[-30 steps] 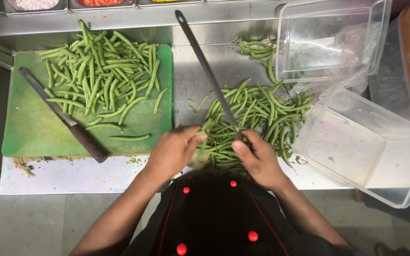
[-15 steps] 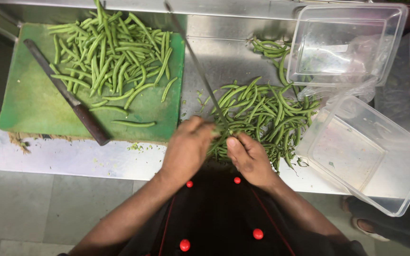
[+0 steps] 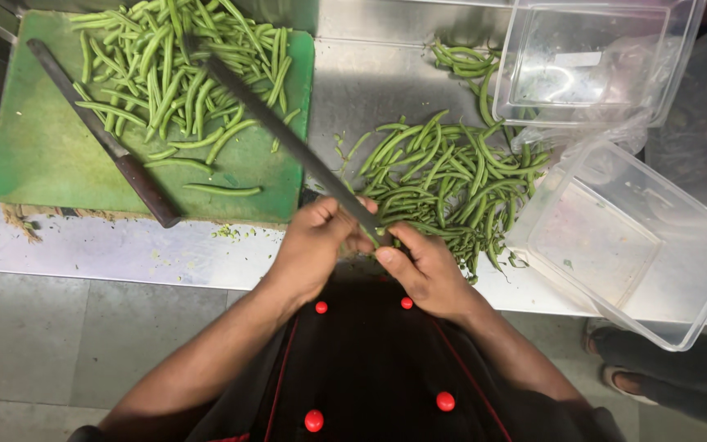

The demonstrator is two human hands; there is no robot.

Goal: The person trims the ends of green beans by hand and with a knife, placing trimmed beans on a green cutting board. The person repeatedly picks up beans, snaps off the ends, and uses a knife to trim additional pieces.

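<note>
Both hands' fingers [image 3: 345,225] pinching long knife [image 3: 288,139], bean [image 3: 382,237] between them, bean pile [image 3: 443,180] just beyond

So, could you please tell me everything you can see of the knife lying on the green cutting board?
The knife is long and narrow, with a dull grey metal blade and a dark handle. It lies flat and slanted on the green cutting board, its tip toward the far left corner, while the handle end juts just over the board's near edge. No hand touches it. The heap of green beans lies to its right, a few of them close against the blade.
</note>
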